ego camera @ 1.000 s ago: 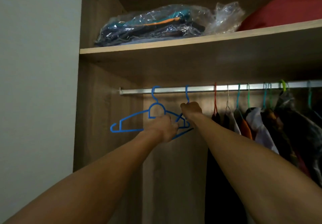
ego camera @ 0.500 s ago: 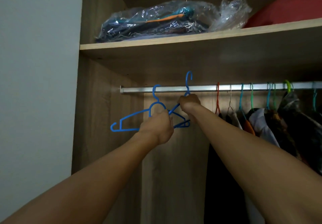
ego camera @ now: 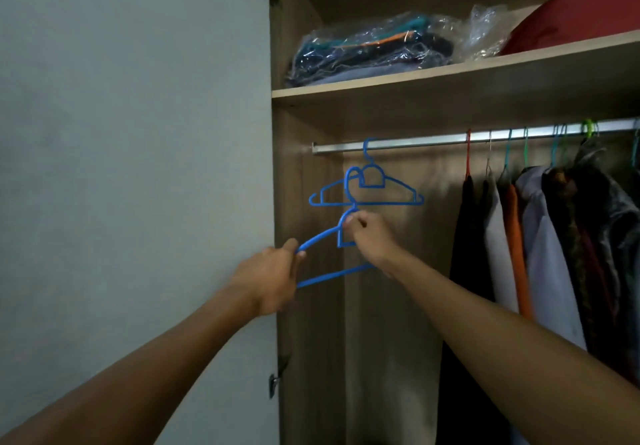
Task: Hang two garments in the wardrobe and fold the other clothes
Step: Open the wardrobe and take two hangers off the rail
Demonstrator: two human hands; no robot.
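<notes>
Lifted clear of the rail (ego camera: 450,139) since a second ago, one blue hanger (ego camera: 332,273) now sits below it. Left hand (ego camera: 273,276) pinches its shoulder end, right hand (ego camera: 369,236) its neck. Light, stiff plastic; the neck looks the surest hold.

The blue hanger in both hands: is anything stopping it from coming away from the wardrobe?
Possibly. The left hand and right hand hold the free hanger, but its hook overlaps the second blue hanger on the rail. Whether they are caught, I cannot tell.
</notes>
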